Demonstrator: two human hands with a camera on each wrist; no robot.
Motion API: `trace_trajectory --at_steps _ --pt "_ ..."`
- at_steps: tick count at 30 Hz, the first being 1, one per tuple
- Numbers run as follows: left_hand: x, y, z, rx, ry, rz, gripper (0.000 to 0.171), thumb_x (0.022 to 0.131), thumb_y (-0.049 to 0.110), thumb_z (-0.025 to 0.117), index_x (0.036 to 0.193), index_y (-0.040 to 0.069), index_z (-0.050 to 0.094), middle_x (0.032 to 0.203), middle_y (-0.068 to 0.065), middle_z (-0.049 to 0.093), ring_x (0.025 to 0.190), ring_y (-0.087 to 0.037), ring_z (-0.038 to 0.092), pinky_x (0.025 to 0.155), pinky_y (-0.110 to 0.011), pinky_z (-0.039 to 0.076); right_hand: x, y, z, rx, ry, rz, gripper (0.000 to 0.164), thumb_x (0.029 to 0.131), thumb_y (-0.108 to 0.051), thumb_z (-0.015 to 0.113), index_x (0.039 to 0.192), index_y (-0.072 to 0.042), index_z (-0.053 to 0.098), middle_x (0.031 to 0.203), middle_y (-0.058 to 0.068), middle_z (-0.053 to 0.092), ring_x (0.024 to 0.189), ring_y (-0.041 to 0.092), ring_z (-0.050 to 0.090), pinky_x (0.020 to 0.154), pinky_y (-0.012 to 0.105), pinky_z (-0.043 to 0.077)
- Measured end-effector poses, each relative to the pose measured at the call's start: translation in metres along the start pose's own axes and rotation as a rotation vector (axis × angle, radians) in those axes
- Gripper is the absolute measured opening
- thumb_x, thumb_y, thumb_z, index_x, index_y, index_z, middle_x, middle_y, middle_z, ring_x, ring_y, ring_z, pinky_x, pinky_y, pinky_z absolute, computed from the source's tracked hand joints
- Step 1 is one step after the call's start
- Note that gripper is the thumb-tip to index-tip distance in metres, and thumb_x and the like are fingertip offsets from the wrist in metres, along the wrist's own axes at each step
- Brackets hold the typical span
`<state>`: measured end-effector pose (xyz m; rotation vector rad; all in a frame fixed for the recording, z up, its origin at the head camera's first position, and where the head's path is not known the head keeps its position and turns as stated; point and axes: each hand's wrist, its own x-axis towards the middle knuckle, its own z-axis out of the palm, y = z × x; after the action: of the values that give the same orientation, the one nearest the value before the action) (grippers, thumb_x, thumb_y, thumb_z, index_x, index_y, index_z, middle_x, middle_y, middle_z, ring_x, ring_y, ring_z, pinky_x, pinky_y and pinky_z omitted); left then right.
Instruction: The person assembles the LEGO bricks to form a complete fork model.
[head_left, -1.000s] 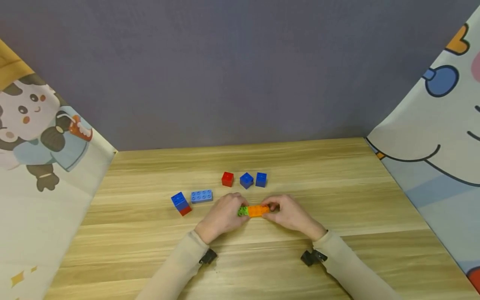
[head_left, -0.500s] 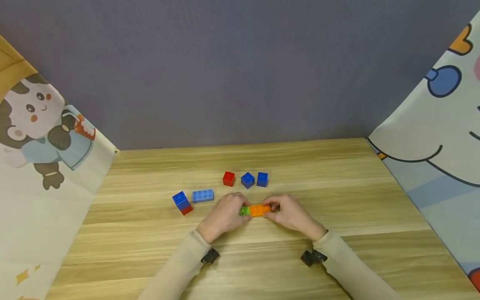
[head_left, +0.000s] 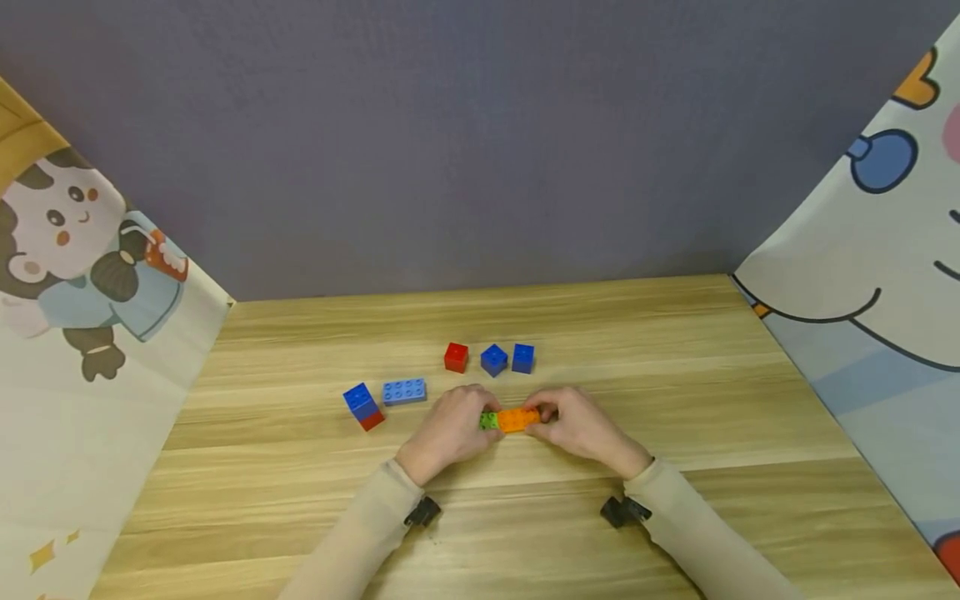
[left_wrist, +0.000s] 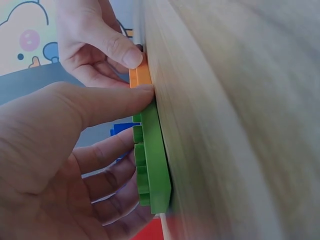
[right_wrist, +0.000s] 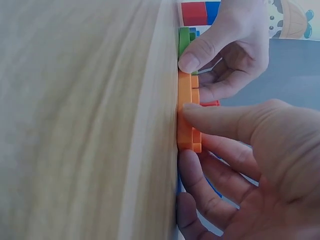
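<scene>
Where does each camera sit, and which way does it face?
Head: head-worn, facing forward and down at the wood-grain table; left hand, right hand and beige sleeves show.
Left wrist: worn there, facing the green studded plastic brick; left hand near, right beyond.
Right wrist: worn there, facing the orange studded plastic brick; right hand near, left beyond.
The wrist views share both bricks and hands.

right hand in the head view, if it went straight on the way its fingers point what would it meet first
The orange brick, which the right hand pinches. Beyond it, the green brick and left hand probably come next, though depth is unclear.
</scene>
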<state>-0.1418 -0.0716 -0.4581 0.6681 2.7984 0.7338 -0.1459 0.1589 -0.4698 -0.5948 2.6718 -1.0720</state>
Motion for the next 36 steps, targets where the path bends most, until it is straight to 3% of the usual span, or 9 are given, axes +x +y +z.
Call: trace_trajectory --at_steps 16,22,28,36 --pt "0.0 -0.002 0.001 -0.04 -0.018 -0.038 0.033 0.089 0.025 0.087 0.115 0.006 0.079 0.112 -0.007 0.075 0.099 -0.022 0.069 0.092 -0.04 0.06 0.005 0.001 -0.005 0.009 -0.063 -0.027 0.025 0.094 -0.016 0.082 0.117 -0.008 0.078 0.1 0.003 0.076 0.075 0.006 0.06 0.064 0.021 0.053" --pt "0.0 -0.002 0.001 -0.03 -0.026 -0.03 0.035 0.09 0.025 0.086 0.118 0.006 0.078 0.117 -0.007 0.076 0.106 -0.024 0.07 0.098 -0.042 0.06 0.009 0.004 -0.012 -0.003 -0.011 -0.019 0.023 0.096 -0.019 0.08 0.116 -0.008 0.079 0.104 0.005 0.079 0.075 0.007 0.062 0.063 0.023 0.053" --pt "0.0 -0.001 0.001 -0.021 -0.025 -0.024 0.037 0.09 0.027 0.086 0.12 0.006 0.078 0.119 -0.008 0.076 0.11 -0.026 0.071 0.101 -0.043 0.059 0.014 0.009 -0.024 -0.048 0.078 0.035 0.026 0.096 -0.021 0.08 0.118 -0.006 0.079 0.113 0.011 0.081 0.085 0.016 0.074 0.073 0.03 0.062" --pt "-0.002 0.0 0.0 -0.002 -0.022 -0.018 0.037 0.09 0.027 0.086 0.12 0.006 0.078 0.121 -0.008 0.076 0.112 -0.027 0.071 0.103 -0.044 0.059 0.024 0.016 -0.034 -0.04 0.097 0.083 0.034 0.098 -0.023 0.076 0.126 -0.004 0.074 0.122 0.014 0.078 0.098 0.027 0.075 0.083 0.042 0.064"
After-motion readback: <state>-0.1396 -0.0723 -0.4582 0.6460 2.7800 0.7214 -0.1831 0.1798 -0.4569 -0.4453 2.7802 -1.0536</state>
